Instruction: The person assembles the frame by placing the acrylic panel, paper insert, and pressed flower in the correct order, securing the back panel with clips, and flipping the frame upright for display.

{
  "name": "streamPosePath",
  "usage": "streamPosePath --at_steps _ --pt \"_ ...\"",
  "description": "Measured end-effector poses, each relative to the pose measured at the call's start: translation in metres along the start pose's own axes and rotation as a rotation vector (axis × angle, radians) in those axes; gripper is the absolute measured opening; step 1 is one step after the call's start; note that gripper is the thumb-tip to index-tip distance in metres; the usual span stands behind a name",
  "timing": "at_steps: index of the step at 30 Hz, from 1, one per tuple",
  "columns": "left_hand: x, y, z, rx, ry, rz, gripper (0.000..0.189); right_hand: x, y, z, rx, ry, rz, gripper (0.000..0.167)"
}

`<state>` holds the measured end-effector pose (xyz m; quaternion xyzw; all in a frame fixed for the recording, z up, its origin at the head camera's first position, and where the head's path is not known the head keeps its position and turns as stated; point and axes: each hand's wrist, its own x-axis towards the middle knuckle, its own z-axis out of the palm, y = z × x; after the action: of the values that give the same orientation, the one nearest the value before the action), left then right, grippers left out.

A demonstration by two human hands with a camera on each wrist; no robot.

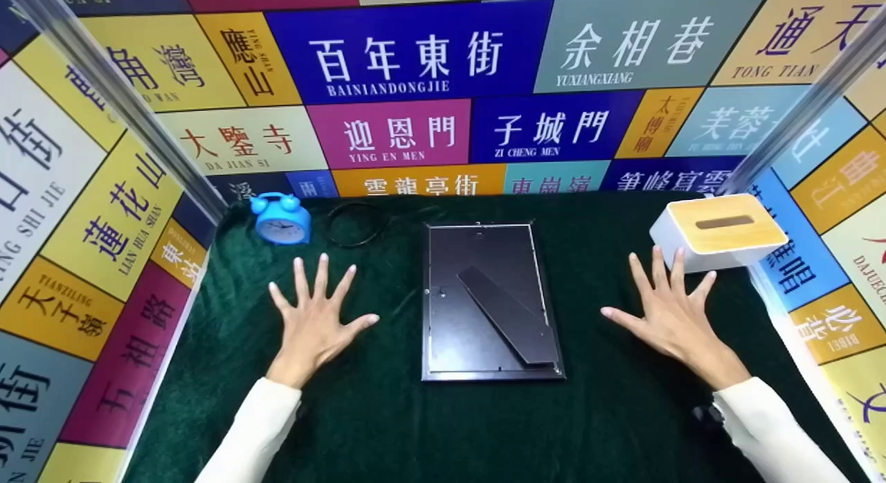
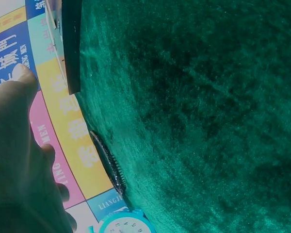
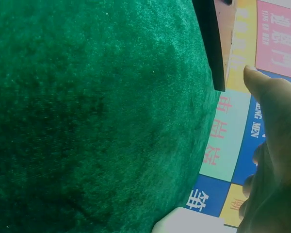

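In the head view, my left hand (image 1: 313,327) is held with fingers straight and spread, left of a black picture frame (image 1: 453,334). My right hand (image 1: 673,322), also spread wide, is on the other side of the frame. Neither hand holds anything. The frame shows its back, with a slanted stand leg (image 1: 509,317) across it. Beyond the left fingertips is a blue alarm clock (image 1: 282,221). A black toothed headband (image 2: 106,162) lies beside the clock. Right fingertips overlap the near left edge of a white tissue box (image 1: 713,260) with a wooden lid (image 1: 761,227).
Dark green velvet cloth (image 1: 498,434) covers the table. Walls printed with colourful street-name signs (image 1: 408,54) close off the back and both sides. Clear upright posts (image 1: 138,102) stand at the back corners.
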<state>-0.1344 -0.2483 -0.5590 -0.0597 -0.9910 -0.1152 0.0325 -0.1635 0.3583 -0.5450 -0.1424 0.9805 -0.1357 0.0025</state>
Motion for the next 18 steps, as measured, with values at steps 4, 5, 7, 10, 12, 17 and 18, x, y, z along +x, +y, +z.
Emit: streamPosePath --at_steps 4,5,7,10,12,17,18 --pt "0.0004 -0.0012 0.0009 -0.003 0.008 -0.002 0.107 -0.0003 -0.0002 0.0011 0.008 0.014 0.002 0.111" --pt "0.0002 -0.0013 0.0015 -0.003 0.007 -0.004 0.108 -0.0011 0.0000 0.0017 0.009 0.020 0.002 0.111" --pt "0.0003 -0.0017 0.0020 0.001 0.004 -0.012 0.109 -0.0019 0.0005 0.0025 0.007 0.035 0.000 0.111" --pt "0.0009 -0.0022 0.0020 0.004 -0.002 -0.022 0.111 -0.0023 0.0011 0.0029 -0.004 0.045 -0.001 0.112" --pt "0.0010 -0.0025 0.0020 0.004 -0.003 -0.024 0.111 -0.0027 0.0013 0.0027 -0.011 0.043 0.003 0.113" --pt "-0.0005 -0.0031 0.0011 -0.002 0.005 -0.023 0.110 -0.0026 0.0005 0.0017 -0.006 0.014 0.018 0.114" --pt "-0.0009 -0.0033 0.0008 0.000 0.005 -0.023 0.110 -0.0022 0.0002 0.0016 -0.002 0.009 0.020 0.114"
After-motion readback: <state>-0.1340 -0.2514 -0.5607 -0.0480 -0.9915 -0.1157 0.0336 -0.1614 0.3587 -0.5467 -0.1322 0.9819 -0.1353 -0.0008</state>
